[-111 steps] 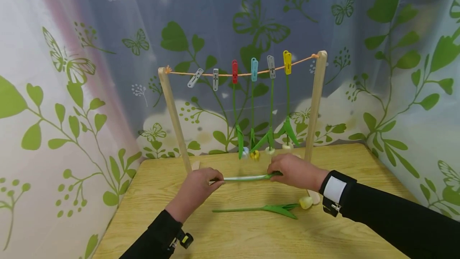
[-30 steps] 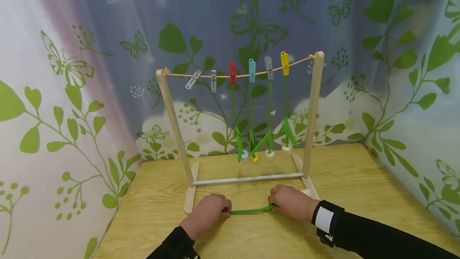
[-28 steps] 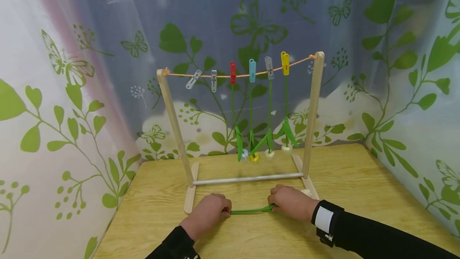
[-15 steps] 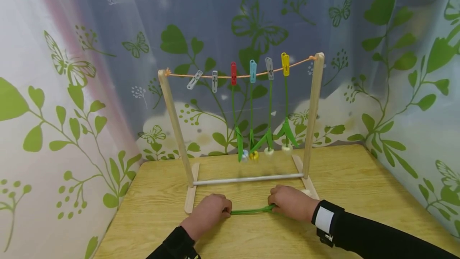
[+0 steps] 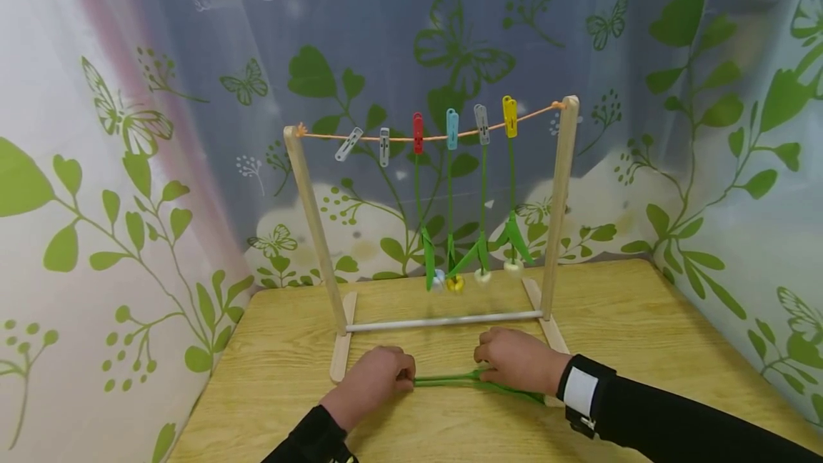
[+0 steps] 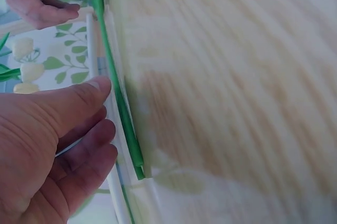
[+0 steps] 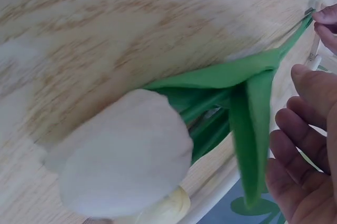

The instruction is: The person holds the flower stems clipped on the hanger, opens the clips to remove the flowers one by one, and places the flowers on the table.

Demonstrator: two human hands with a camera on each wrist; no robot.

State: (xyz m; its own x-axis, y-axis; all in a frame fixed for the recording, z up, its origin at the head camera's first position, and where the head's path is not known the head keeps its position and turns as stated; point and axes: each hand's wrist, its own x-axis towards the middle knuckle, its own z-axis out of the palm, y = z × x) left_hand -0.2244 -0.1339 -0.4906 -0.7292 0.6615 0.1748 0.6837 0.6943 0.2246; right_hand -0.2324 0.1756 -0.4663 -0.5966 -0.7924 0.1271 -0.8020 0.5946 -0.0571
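Two artificial tulips lie side by side on the table, their green stems (image 5: 444, 380) pointing left. In the right wrist view a white bloom (image 7: 126, 155) fills the foreground, a pale yellow bloom (image 7: 166, 208) partly behind it. My left hand (image 5: 376, 384) is at the stem ends; the left wrist view shows its thumb and fingers parted beside the stem (image 6: 118, 87). Over the leaves (image 7: 255, 140) hovers my right hand (image 5: 524, 363), fingers loosely bent and apart from them. Behind, several tulips hang bloom-down from red (image 5: 418, 133), light blue (image 5: 452, 128), grey (image 5: 481, 124) and yellow clothespins (image 5: 510, 117).
A wooden stand with left post (image 5: 315, 234), right post (image 5: 561, 213) and white crossbar (image 5: 444, 321) carries an orange string (image 5: 401, 139). Two grey clothespins (image 5: 349, 144) on its left part hold nothing. A leaf-printed curtain (image 5: 161, 234) surrounds the wooden table (image 5: 276, 349).
Both hands have brought a tulip down and nearer, beside the one on the table. Since half a second ago the right fingers have loosened, and leaves now show below that hand.
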